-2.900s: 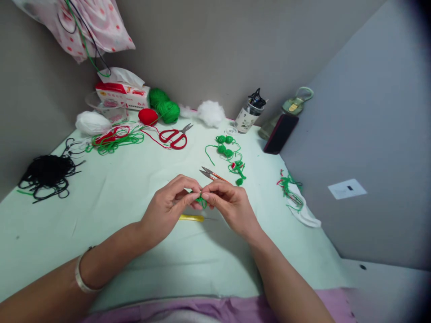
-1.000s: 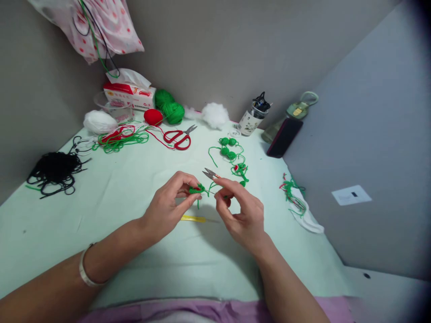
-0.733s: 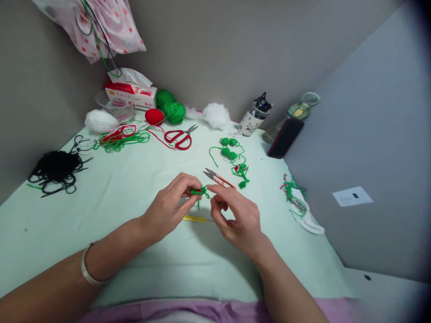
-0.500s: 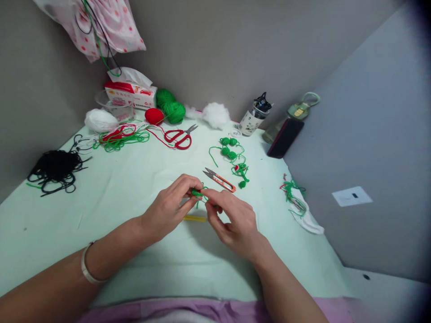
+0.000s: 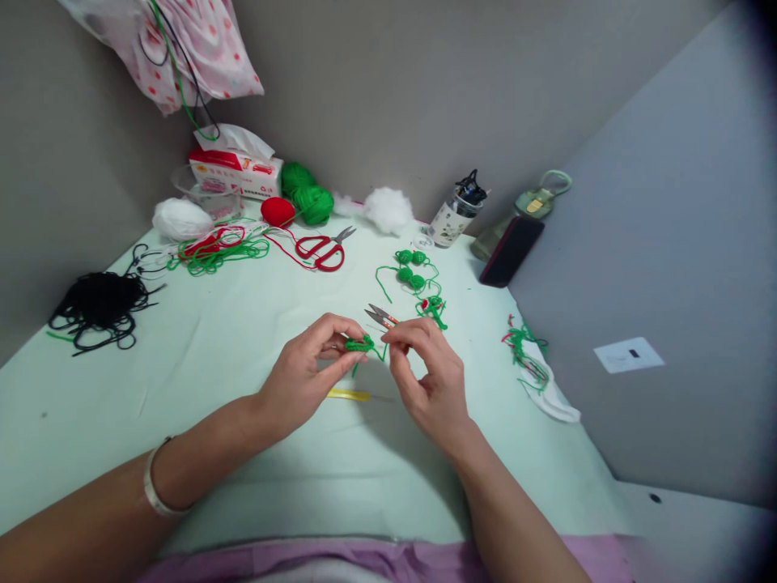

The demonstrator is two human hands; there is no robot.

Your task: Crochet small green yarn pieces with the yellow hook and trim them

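Observation:
My left hand (image 5: 303, 368) pinches a small green crocheted piece (image 5: 359, 344) between thumb and fingers. A strand of green yarn runs from that piece towards my right hand (image 5: 428, 372), whose thumb and index finger are closed on a thin needle (image 5: 375, 328). Only the needle's slim end shows, pointing left. Just beyond my right hand lie the orange-handled thread snips (image 5: 381, 316), partly covered by its fingers. Below the hands, a yellow-handled crochet hook (image 5: 350, 395) rests on the tablecloth, its thin metal shaft to the right.
Green crocheted balls (image 5: 413, 279) with loose tails lie beyond the snips. Red scissors (image 5: 321, 249), a red yarn ball (image 5: 278, 212), green yarn (image 5: 316, 204) and white stuffing (image 5: 388, 210) sit farther back. Black yarn (image 5: 100, 308) is at left; a phone (image 5: 513, 253) leans at right.
My right hand has drawn away to the right from the green piece, opening a gap spanned by yarn. It now overlaps the snips. My left hand stays nearly in place.

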